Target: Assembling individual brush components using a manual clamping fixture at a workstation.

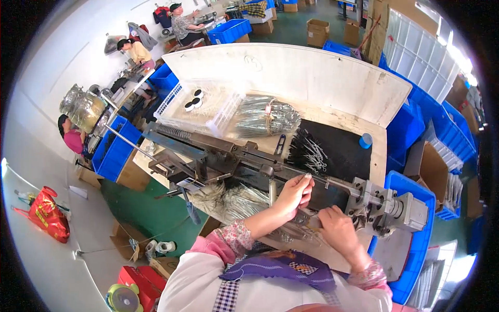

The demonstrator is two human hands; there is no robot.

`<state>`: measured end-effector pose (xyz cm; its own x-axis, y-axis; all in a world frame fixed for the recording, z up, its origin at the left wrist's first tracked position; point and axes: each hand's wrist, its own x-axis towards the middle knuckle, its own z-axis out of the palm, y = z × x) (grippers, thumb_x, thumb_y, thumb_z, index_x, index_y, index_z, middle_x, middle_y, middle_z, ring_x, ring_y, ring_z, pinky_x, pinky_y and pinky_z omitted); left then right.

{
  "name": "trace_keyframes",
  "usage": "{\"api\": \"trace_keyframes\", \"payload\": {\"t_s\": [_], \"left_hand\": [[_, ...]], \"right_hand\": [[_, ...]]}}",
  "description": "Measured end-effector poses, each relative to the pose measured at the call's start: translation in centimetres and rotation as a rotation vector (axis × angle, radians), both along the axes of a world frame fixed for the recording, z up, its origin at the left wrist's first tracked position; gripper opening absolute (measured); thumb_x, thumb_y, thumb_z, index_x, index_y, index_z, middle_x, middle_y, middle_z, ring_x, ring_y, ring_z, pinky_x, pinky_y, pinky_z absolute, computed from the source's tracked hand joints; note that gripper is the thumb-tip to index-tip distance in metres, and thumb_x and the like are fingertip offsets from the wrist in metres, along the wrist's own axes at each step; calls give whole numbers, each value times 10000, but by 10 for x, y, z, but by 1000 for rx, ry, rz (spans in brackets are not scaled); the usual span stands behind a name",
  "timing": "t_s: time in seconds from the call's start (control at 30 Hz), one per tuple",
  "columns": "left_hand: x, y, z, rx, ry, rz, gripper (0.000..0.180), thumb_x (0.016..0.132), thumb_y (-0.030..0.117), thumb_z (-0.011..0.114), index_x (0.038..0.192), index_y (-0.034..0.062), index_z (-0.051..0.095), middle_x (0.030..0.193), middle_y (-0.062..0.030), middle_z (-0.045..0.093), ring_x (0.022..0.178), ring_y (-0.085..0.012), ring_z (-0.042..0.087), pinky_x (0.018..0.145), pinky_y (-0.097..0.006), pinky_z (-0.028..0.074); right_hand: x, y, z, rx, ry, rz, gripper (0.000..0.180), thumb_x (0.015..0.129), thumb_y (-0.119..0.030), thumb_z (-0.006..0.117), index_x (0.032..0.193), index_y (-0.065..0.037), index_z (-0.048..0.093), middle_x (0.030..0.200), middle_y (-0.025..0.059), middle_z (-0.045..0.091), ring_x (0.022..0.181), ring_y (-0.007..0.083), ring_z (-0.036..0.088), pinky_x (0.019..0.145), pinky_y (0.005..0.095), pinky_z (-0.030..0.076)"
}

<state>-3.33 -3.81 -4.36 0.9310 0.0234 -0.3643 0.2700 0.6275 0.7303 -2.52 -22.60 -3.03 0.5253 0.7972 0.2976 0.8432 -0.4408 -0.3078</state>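
Note:
My left hand (294,197) is raised in front of a long metal bench machine (234,156), thumb and fingers pinched together near its thin rod. Whatever sits between those fingertips is too small to make out. Lower and to the right, my right hand (339,231) has its fingers curled down over thin metal wires (299,229) at the near side of the machine. Its fingertips are partly hidden, so I cannot tell what they grip. Beyond the machine lie several small black-bristled wire brushes (311,151) with looped ends. A motor-like grey block (413,212) forms the machine's right end.
A tied bundle of wires (267,117) lies beside a white plastic crate (221,122) holding white-and-black rolls. A blue cap (366,140) rests on the black mat. A white board (312,73) rims the table's far side. Blue bins (416,187) stand right; co-workers sit far left.

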Motion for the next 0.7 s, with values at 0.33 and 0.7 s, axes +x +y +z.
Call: {"api": "trace_keyframes", "payload": {"t_s": [0.33, 0.7], "left_hand": [[-3, 4, -10, 101, -136, 232, 255, 1005, 275, 488, 880, 63, 554, 589, 51, 382, 449, -52, 330, 412, -220, 256], [-8, 5, -6, 54, -137, 228, 263, 1009, 259, 477, 854, 66, 568, 569, 43, 378, 449, -69, 293, 422, -235, 227]], "right_hand": [[83, 62, 64, 251, 4, -82, 203, 757, 35, 535, 927, -52, 605, 811, 154, 605, 803, 377, 611, 667, 431, 495], [97, 78, 53, 22, 814, 31, 212, 900, -58, 572, 1060, 69, 631, 720, 46, 627, 669, 76, 602, 605, 258, 506]]}}
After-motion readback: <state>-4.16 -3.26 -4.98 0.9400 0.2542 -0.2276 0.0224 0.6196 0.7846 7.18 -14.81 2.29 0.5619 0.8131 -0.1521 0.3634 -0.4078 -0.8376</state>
